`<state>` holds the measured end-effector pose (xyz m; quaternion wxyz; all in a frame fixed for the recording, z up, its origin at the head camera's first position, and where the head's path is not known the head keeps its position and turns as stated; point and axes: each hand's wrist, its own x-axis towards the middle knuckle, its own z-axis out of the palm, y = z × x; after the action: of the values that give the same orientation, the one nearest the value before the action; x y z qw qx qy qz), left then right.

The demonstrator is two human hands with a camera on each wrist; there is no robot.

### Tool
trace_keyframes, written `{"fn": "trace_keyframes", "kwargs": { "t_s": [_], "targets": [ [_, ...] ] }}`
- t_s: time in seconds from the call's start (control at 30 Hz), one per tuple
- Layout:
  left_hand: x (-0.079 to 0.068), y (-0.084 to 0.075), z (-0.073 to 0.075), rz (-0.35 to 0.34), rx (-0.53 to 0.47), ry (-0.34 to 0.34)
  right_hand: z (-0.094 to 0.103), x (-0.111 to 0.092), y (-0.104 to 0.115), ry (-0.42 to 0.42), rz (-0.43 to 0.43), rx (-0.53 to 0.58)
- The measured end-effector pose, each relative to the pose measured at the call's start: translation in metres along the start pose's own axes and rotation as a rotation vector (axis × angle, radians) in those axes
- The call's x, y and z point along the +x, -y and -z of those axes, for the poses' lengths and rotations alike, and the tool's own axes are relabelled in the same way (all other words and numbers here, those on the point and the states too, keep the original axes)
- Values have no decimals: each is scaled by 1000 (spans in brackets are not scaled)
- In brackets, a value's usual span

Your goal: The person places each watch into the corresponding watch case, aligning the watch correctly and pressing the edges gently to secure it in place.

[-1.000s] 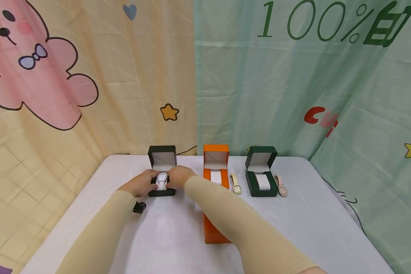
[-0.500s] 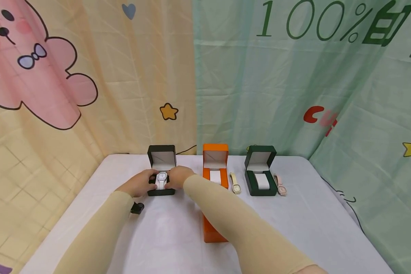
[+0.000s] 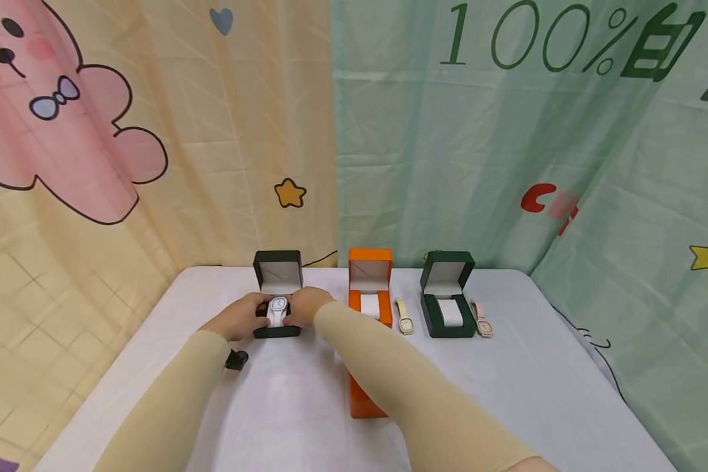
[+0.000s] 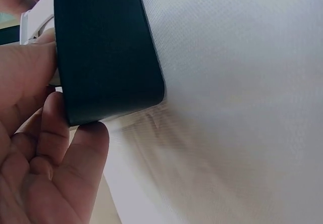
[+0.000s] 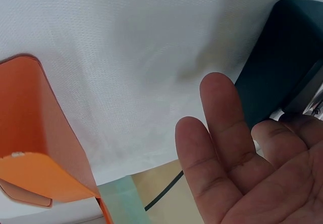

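A white-strapped watch [image 3: 278,311] sits in the leftmost dark green watch box [image 3: 277,332], whose lid stands raised behind it. On the left side of the watch, my left hand [image 3: 238,316] pinches it at the edge. My right hand [image 3: 307,305] pinches the opposite side. In the left wrist view, a fingertip of the left hand [image 4: 40,148] touches the box's outer wall [image 4: 106,52]; the thumb reaches inside. The right wrist view has two fingers of the right hand [image 5: 252,173] extended outside the box [image 5: 282,57], the others bent in. Fingertips are partly hidden.
An open orange watch box [image 3: 370,254] with a white cushion stands in the middle, partly under the right sleeve. A yellow watch [image 3: 405,324] lies beside it. Further right are another open green box [image 3: 453,333] with a white cushion and a pink watch [image 3: 484,328].
Both hands stay at the watch with barely any movement. The head view shifts very slightly.
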<state>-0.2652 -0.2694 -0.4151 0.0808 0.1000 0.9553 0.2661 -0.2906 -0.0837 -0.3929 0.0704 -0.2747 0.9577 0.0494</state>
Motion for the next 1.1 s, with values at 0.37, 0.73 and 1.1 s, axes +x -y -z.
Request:
{"fn": "trace_keyframes", "kwargs": {
  "t_s": [0.37,0.73,1.1],
  "targets": [
    [0,-2,-1,-4,43,-2,2,-4,2,8,-24,14],
    [-1,-2,1,-27,71,-3,5,-4,7,16,-63,0],
    [-1,-4,0,-23,83,0,4,-9,8,-19,-43,-53]
  ]
}}
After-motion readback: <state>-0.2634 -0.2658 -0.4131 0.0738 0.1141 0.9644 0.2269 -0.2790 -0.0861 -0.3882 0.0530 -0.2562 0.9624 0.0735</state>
